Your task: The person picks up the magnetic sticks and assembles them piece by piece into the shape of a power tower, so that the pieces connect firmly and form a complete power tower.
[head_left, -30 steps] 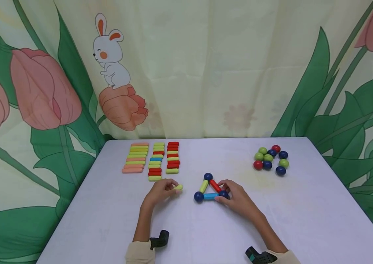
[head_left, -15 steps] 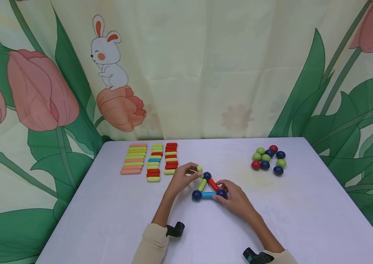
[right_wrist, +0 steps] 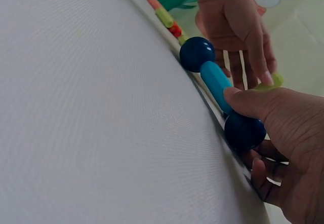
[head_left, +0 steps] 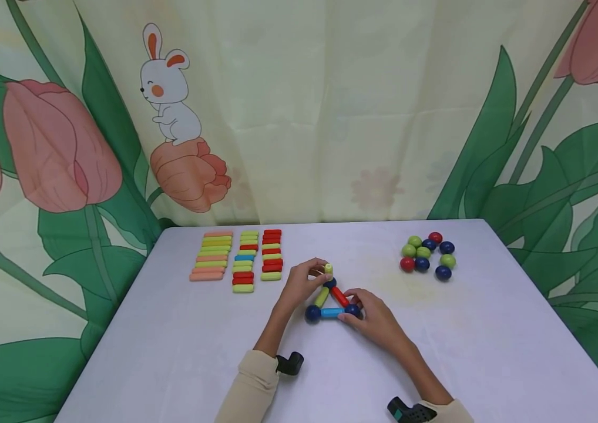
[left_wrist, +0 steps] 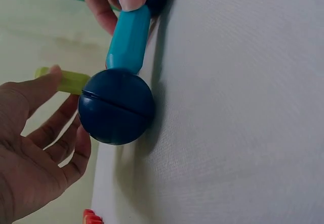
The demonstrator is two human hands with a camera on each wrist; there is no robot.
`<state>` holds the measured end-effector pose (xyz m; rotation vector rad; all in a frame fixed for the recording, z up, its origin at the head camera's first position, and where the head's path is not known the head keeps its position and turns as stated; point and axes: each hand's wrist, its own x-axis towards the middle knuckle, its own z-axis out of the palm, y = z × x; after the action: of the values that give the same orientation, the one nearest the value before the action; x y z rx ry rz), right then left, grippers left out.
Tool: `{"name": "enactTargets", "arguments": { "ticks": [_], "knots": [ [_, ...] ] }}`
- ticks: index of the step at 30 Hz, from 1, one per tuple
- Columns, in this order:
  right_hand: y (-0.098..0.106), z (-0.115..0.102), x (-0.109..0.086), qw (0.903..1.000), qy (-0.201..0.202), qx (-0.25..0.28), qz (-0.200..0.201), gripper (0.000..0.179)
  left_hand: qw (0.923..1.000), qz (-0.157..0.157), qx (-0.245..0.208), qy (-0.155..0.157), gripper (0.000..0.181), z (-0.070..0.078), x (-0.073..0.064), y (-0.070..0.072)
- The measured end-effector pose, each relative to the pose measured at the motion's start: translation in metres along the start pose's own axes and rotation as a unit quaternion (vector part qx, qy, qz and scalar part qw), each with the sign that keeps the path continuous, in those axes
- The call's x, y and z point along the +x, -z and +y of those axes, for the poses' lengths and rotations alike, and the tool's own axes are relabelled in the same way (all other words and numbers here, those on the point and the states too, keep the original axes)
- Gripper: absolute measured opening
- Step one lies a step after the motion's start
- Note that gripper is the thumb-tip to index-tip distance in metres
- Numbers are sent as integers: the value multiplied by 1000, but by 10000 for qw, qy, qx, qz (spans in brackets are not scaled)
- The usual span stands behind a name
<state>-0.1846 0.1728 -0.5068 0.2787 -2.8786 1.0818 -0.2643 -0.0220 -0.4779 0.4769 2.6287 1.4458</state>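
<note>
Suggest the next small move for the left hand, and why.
Probably press the upright yellow-green rod gently down onto the far dark blue ball. The left hand pinches the rod right above that ball, and whether it is seated can't be told. The right hand grips the near right ball, which should steady the frame.

The yellow-green rod [head_left: 329, 269], pinched by the left hand [head_left: 301, 284], stood upright over the far navy ball [head_left: 331, 283]. This ball, the near-left ball [head_left: 312, 314] and the near-right ball [head_left: 352, 310], gripped by the right hand [head_left: 376, 321], formed a flat triangle, linked by lime [head_left: 321, 297], red [head_left: 339, 296] and light-blue [head_left: 333, 313] rods.
</note>
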Motion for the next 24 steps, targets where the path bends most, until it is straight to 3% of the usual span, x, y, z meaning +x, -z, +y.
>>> {"name": "enactTargets", "arguments": {
  "ticks": [11, 15, 19, 24],
  "knots": [
    [-4, -1, 1, 9999, -90, -64, -30, 55, 9998, 166, 101, 70, 35, -3, -3, -1],
    [-7, -2, 1, 9999, -115, -2, -70, 55, 9972, 606, 290, 316, 30, -8, -12, 12],
    [-7, -3, 1, 9999, -127, 32, -26, 55, 9844, 1258, 1070, 605, 24, -11, -20, 30],
    [-2, 0, 3, 9998, -188, -46, 25, 55, 9559, 1648, 2239, 948, 27, -15, -29, 49]
  ]
}}
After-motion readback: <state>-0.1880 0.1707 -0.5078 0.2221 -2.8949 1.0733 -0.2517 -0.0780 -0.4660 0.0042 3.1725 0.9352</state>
